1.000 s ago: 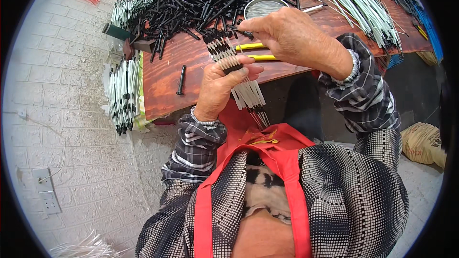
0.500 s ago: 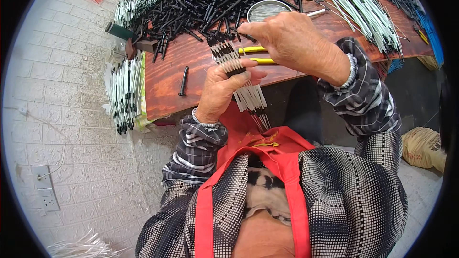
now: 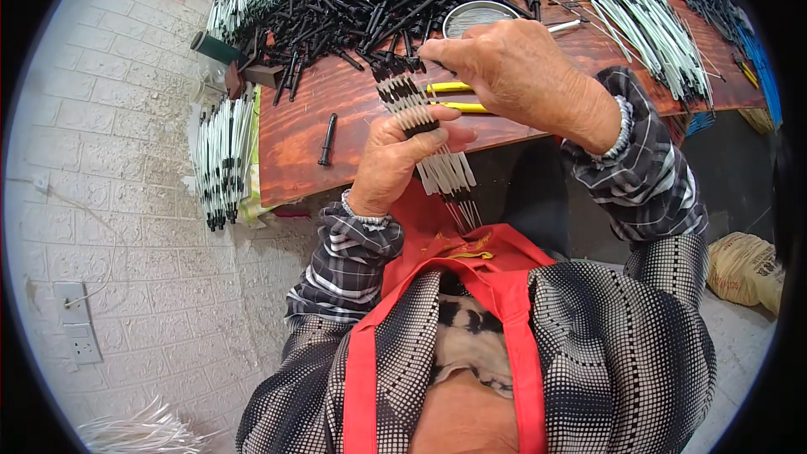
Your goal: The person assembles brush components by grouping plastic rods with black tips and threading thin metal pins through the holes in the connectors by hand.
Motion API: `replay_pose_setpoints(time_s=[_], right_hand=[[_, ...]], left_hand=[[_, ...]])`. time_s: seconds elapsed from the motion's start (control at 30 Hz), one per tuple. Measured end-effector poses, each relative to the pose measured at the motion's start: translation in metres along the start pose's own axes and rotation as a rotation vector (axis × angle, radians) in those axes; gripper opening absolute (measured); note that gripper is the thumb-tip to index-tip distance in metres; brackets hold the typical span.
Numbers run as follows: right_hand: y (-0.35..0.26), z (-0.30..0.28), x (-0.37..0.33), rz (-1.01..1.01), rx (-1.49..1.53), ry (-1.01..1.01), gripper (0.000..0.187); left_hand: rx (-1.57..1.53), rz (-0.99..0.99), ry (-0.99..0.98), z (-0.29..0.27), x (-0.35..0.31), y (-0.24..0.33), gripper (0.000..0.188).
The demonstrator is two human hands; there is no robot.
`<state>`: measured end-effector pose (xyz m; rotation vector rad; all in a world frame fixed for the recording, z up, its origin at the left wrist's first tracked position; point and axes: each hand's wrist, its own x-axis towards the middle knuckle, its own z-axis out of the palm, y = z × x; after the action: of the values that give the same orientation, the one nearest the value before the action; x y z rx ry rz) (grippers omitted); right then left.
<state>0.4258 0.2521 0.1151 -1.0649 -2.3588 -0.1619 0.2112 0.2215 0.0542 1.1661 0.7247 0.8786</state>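
Barely anything shifted, just the view; left hand (image 3: 388, 155) pinched the black-and-white rods (image 3: 404, 97), couldn't tell if right hand (image 3: 530, 71) pinched one. Keeping the row snug probably helped.

- Bundle of slim rods (image 3: 405, 97): white, crossed by black bands
- Heap of tubular parts (image 3: 370, 4): black
- Tabletop (image 3: 294, 147): reddish brown, dark wood grain
- Tool handles (image 3: 461, 108): bright yellow
- Cylinder (image 3: 216, 48): dark green
- Plaid sleeve cover (image 3: 343, 267): black, grey, white
- Jacket (image 3: 635, 340): black, rows of pale squares
- Apron (image 3: 361, 391): red, yellow print
- Brick-patterned wall (image 3: 92, 164): white
- Sack (image 3: 740, 262): tan, reddish print
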Motion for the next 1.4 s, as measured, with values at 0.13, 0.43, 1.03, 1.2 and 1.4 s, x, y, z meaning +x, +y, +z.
replay_pose_setpoints(time_s=[0.13,0.43,1.03,1.2,1.4], right_hand=[[-0.001,0.000,0.001,-0.027,0.013,0.006,0.033],[0.009,0.018,0.003,-0.065,0.181,0.118,0.030],[0.007,0.016,0.005,-0.098,0.201,0.132,0.032],[0.005,0.021,0.004,-0.069,0.230,0.197,0.032],[0.001,0.014,0.007,-0.069,0.175,0.193,0.031]], left_hand=[[0.013,-0.008,0.002,-0.001,-0.002,0.002,0.024],[0.012,0.002,-0.018,-0.002,-0.004,0.003,0.024],[0.046,0.015,-0.031,-0.003,-0.003,0.002,0.024],[0.034,0.015,-0.065,-0.005,-0.005,0.001,0.026],[0.011,0.015,-0.057,-0.005,-0.005,0.005,0.026]])
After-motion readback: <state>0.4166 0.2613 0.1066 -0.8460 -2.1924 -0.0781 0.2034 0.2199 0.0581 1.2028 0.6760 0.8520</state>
